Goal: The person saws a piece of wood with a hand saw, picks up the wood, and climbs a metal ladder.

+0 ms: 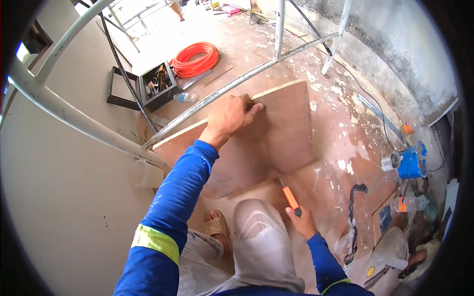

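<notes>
A brown plywood board [286, 128] with a pale cut edge stands tilted in front of my knees, its lower edge near the floor. My left hand [229, 116] is closed over the board's upper edge, with the fingers partly hidden behind it. Lower down on the right, my right hand [302, 222] grips an orange-handled utility knife [290, 196] by its dark rear end. The knife's thin blade points up toward the board's lower edge; whether it touches the wood I cannot tell.
Pale scaffold pipes [256, 75] cross just beyond the board. Past them lie an open toolbox [160, 86], a clear bottle [185, 97] and a coiled orange hose [196, 59]. A blue bucket [412, 162], an orange-labelled bottle [411, 203] and plastic bags [391, 250] lie along the right side.
</notes>
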The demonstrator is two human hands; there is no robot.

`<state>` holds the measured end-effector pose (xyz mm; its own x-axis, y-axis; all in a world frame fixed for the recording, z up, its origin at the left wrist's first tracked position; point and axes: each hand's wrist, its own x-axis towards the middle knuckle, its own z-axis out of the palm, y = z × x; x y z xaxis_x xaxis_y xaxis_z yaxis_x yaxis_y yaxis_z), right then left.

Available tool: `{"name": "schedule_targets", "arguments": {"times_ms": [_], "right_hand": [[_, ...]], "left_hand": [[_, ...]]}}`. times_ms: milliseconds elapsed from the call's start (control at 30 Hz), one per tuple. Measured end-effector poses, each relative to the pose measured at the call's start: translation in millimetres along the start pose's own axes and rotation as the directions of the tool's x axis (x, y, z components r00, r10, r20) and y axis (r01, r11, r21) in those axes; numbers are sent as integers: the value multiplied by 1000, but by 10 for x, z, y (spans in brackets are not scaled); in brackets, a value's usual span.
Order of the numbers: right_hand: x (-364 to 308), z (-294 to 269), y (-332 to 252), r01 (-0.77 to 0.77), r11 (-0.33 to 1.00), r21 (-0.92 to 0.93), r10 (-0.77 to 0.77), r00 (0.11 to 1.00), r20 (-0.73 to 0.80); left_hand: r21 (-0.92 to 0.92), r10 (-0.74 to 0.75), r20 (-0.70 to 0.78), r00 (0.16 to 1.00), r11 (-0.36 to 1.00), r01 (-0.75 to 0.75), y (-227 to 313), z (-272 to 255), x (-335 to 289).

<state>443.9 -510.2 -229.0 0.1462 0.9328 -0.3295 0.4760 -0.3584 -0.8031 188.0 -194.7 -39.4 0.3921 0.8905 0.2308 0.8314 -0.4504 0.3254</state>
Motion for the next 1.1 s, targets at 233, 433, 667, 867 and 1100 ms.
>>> {"name": "schedule_targets", "arguments": {"times_ms": [233, 433, 667, 867, 1100], "right_hand": [[-420, -864, -1622, -112, 992, -54, 112, 994, -6], [-496, -1354, -2747, -55, 998, -33, 60, 979, 194], [-104, -1220, -3658, -185, 982, -37, 189, 954, 232], [279, -1208, -3784, -294, 955, -24, 291, 926, 242], [571, -1221, -4126, -254, 964, -83, 266, 938, 222]], "left_hand": [[-219, -135, 161, 978, 961, 169, -285, -626, 632], [-245, -188, 339, 922, 928, 280, -930, -670, 1037], [-246, -259, 455, 852, 883, 399, -1993, -389, 1117], [-146, -307, 588, 749, 870, 471, -2158, -269, 1241], [-45, -320, 519, 793, 916, 399, -2522, -263, 1455]]}}
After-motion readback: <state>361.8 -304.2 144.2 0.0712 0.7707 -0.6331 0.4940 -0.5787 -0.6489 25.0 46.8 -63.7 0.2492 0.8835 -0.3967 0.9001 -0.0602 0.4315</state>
